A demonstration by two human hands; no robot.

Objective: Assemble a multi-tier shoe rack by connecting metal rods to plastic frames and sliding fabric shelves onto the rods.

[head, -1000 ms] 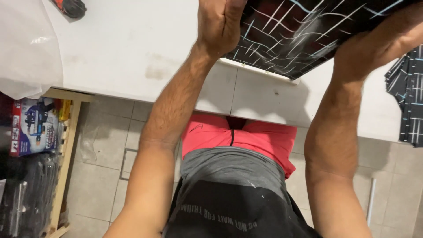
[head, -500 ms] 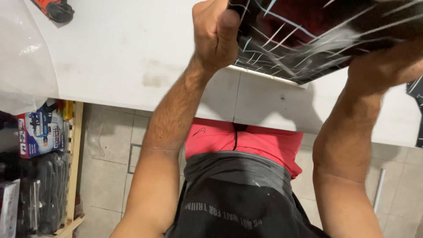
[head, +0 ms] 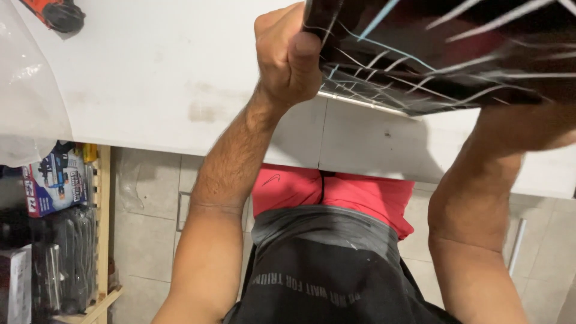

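The left hand (head: 288,57) is fisted tight on the near-left edge of a black patterned cloth (head: 432,54) above the white table (head: 150,78); the right hand (head: 528,126) lies mostly hidden beneath the cloth, its grip unclear.

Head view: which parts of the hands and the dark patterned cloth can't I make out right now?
- Right hand: hidden behind the dark patterned cloth; only the forearm shows, so its grip cannot be judged.
- Cloth: cut off by the top and right edges and motion-blurred; its full shape is unclear.
- Left hand: fist shut on the cloth's edge; fingertips tucked out of sight.
- Orange-and-black tool: cut off by the top edge.
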